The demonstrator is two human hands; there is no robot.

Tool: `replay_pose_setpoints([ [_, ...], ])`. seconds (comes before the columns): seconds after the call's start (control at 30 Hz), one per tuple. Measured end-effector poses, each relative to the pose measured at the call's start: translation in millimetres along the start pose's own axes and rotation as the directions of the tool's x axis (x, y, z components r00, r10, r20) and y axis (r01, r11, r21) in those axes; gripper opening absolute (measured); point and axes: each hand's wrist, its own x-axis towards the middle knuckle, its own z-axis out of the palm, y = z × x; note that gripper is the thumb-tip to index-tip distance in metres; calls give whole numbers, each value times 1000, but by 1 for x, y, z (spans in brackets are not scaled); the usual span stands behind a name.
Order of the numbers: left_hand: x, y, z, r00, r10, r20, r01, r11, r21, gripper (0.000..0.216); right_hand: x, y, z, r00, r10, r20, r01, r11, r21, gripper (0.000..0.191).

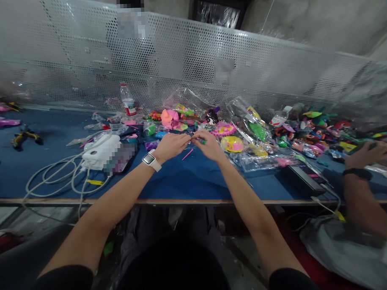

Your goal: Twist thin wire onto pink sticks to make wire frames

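Note:
My left hand (175,145), with a white watch (148,159) at its wrist, and my right hand (206,143) meet above the blue table (188,183). Both have their fingertips pinched together, almost touching. Whatever lies between them is too small and too covered to make out. Just below the fingers is a thin pink stick (187,154) on the cloth. Beyond my hands lies a pink-and-orange clay-like piece (170,119). To the right of my right hand is a yellow-and-pink piece (232,144), with a pink oval piece (224,128) behind it.
White power strip (101,150) and looped cables stand at left, beside a blurred phone-like object. A bottle (127,100) stands by the perforated metal screen (177,56). Clear plastic packaging (254,162) and colourful pieces spread right. A black device (301,180) lies near another person's hand (367,155).

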Motion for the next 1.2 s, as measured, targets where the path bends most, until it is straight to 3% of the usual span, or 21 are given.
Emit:
replay_pose_setpoints([
  [0.13,1,-3,-6,991,114,65,-120,989,91,24,1,8,1,987,129,95,-143,978,155,41],
  [0.27,1,-3,-4,992,121,42,-122,992,41,23,1,9,1,965,215,153,-249,932,263,42],
  [0.33,0,-3,0,998,56,0,-56,998,-8,22,0,6,1,981,182,73,-194,953,231,41],
  [0.43,0,-2,6,995,-85,-59,77,989,-125,21,-3,1,2,998,14,-69,-12,999,32,33],
  [0.6,3,1,8,972,-222,-78,183,922,-341,20,-6,1,1,972,-213,-103,196,968,-159,21],
  [0.83,5,4,7,957,-286,-57,200,787,-584,18,-6,6,-8,963,-269,1,259,924,-282,20],
  [1.2,4,5,7,962,-259,-84,173,821,-543,19,-7,-2,-10,954,-301,17,279,859,-430,22],
])
